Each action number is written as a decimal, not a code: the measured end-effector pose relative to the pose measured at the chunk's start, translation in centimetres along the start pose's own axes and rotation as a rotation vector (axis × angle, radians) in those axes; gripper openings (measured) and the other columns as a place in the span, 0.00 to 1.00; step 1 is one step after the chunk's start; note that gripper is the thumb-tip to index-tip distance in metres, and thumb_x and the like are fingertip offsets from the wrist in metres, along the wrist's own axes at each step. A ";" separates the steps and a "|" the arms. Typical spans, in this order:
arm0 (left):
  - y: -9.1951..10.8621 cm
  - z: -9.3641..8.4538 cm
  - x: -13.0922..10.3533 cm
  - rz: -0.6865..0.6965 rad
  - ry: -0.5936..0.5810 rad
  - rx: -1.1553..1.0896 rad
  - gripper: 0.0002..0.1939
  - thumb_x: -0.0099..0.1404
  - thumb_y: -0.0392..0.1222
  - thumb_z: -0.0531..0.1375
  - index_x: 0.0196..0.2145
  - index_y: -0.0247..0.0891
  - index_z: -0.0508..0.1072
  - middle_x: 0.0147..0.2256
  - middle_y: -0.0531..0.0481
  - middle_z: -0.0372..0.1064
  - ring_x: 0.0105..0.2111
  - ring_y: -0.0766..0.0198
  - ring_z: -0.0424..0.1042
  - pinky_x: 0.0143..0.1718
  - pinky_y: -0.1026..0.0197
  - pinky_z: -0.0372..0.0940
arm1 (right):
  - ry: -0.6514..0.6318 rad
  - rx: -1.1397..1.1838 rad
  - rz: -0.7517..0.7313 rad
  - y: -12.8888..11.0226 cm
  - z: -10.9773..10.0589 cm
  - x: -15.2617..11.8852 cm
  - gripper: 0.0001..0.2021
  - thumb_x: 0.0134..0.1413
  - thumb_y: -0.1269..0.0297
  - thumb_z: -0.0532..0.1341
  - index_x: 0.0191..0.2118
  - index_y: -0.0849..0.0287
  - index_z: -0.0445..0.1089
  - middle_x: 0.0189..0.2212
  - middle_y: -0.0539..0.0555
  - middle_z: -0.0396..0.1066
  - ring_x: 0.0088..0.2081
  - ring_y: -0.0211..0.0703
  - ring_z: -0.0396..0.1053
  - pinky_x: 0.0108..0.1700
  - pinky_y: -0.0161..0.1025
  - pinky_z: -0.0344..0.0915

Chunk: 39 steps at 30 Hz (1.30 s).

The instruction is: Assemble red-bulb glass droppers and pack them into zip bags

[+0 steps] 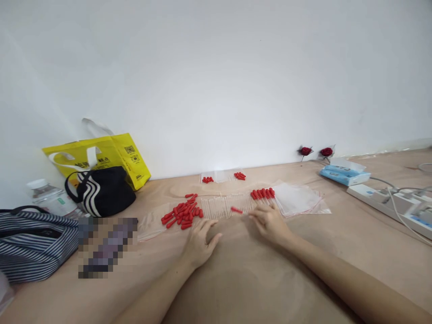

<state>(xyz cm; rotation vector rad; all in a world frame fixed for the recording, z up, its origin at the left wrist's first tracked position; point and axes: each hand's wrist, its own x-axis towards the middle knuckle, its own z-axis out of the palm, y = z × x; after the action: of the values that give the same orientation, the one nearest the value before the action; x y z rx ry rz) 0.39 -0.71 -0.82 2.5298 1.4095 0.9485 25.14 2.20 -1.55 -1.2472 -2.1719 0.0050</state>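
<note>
At one o'clock your right hand (272,223) seemingly pinches a red-tipped tube (236,210), likely needing steadiness; towards eleven, your left hand (200,245), loosely open.

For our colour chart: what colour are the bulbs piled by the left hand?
The piled bulbs are red, best seen in the head view.

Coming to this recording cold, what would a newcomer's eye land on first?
Most likely the heap of bright red bulbs on the table, just beyond the left hand, echoed by a neat row of red bulbs just beyond the right hand. The bright yellow bag by the wall, on the left of the view, would compete for attention.
</note>
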 end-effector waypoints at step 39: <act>-3.7 -2.5 1.0 -0.337 0.186 0.611 0.08 0.56 0.46 0.57 0.27 0.39 0.70 0.31 0.46 0.65 0.35 0.53 0.62 0.38 0.51 0.52 | -0.213 -0.349 0.667 1.9 3.0 7.0 0.09 0.46 0.66 0.53 0.29 0.61 0.71 0.31 0.59 0.70 0.42 0.51 0.63 0.45 0.50 0.45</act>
<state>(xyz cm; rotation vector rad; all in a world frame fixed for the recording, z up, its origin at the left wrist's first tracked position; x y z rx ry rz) -3.40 1.71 0.35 2.4686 2.3992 0.7943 22.58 9.54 -0.94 -2.2109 -1.8684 0.0362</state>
